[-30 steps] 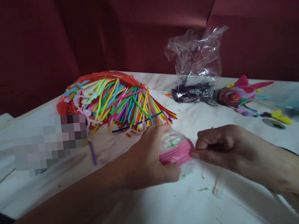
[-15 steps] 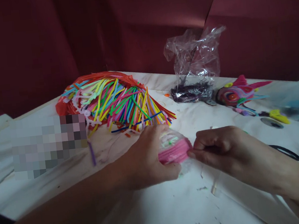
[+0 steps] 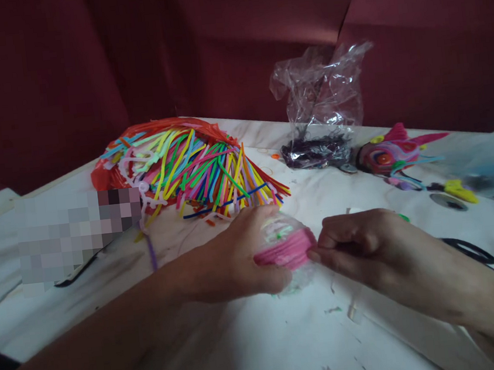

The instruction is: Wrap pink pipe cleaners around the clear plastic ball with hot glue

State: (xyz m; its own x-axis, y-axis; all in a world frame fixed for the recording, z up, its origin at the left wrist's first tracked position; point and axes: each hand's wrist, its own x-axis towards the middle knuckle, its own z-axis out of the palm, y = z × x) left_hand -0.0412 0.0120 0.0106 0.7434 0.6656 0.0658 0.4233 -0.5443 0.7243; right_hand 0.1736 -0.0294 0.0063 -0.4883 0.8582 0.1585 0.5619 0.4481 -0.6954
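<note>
A clear, rounded object (image 3: 280, 228) with a band of pink strands (image 3: 290, 250) round its middle is at the centre, above the table. My left hand (image 3: 250, 258) grips it from the left, thumb below and fingers behind. At the band's right edge, the thumb and fingers of my right hand (image 3: 354, 244) are pinched together, touching the pink strands. Whatever lies inside the right fingers is too small to make out. Green and white bits show through the clear surface.
Colourful pipe cleaners (image 3: 210, 171) spill from a red bag (image 3: 100, 175) at the back left. Behind, a clear bag (image 3: 324, 100) holds dark strands. A pink decorated piece (image 3: 387, 155), a yellow piece (image 3: 460, 191) and a black ring (image 3: 470, 250) lie right. Scraps dot the marbled table (image 3: 264, 348).
The clear object and my left hand have turned and shifted slightly left, showing more of the clear lower side. My right hand has barely moved and stays pinched.
</note>
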